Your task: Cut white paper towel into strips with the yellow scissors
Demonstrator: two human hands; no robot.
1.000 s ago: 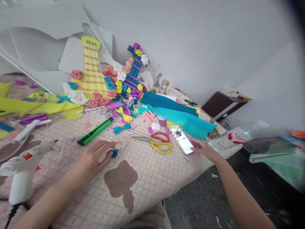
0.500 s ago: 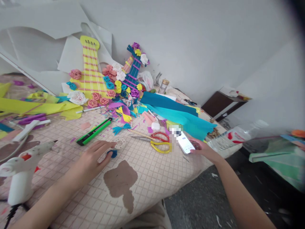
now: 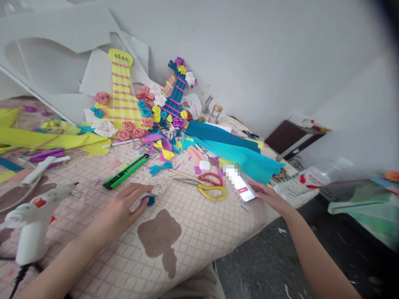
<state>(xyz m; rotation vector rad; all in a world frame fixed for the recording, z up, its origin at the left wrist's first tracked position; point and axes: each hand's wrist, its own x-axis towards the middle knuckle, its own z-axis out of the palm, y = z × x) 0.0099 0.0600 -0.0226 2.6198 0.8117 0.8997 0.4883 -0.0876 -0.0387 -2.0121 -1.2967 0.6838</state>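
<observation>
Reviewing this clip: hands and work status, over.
Left hand at crumpled blue piece. Right hand at phone's edge. Red-and-yellow scissors lie between the hands.

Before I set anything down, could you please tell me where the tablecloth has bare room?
Bare tablecloth lies between the brown patch, the scissors and its front edge, and between that patch and the left forearm. Behind the green cutter it is crowded with paper scraps and the yellow guitar.
</observation>
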